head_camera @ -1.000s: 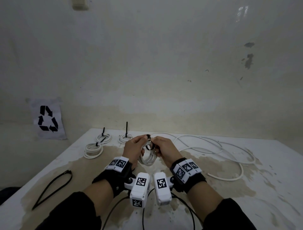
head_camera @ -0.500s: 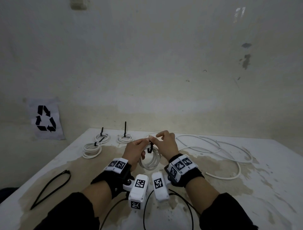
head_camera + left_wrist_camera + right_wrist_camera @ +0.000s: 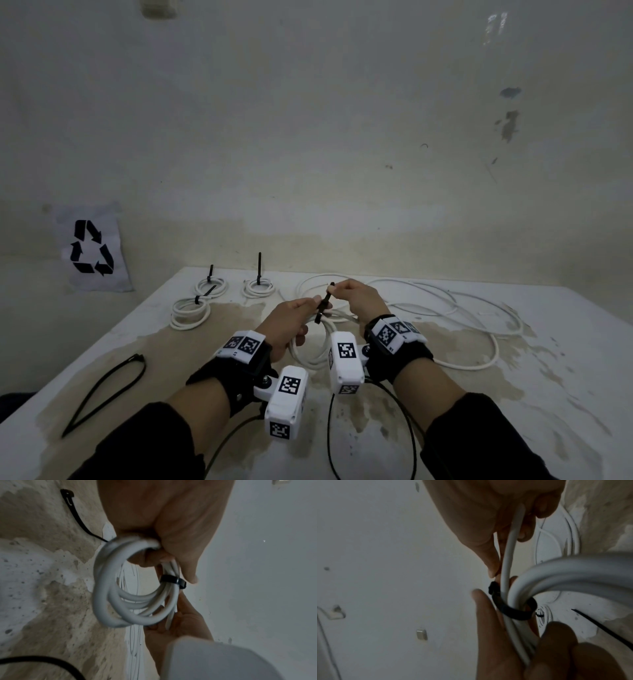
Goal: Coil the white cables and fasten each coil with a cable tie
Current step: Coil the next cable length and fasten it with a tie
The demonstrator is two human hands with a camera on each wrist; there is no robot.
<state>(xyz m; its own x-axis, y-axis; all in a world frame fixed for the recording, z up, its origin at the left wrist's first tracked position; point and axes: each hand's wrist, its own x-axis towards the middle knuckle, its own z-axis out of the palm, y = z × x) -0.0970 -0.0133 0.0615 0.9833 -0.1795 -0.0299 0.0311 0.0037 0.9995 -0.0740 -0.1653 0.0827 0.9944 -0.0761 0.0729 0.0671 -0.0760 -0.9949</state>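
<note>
A white cable coil (image 3: 313,349) hangs between both hands above the table (image 3: 513,394). My left hand (image 3: 313,303) grips the coil's top, thumb beside the head of a black cable tie (image 3: 325,301). The tie is looped round the coil's strands (image 3: 173,580). My right hand (image 3: 337,290) pinches the tie's tail, which sticks up past its fingers. In the right wrist view the tie band (image 3: 513,611) circles the coil (image 3: 573,573) with some slack, and one cable end (image 3: 510,545) runs up through my right hand's fingers (image 3: 491,566).
Three tied coils (image 3: 190,310) (image 3: 212,284) (image 3: 258,287) lie at the back left. Loose white cable (image 3: 445,308) sprawls over the back right. Spare black ties (image 3: 102,394) lie at the front left. A recycling sign (image 3: 90,246) hangs on the left wall.
My right hand has risen and drawn the tie's tail up through its head, so the loop is smaller round the coil. The left hand kept its hold on the coil.
</note>
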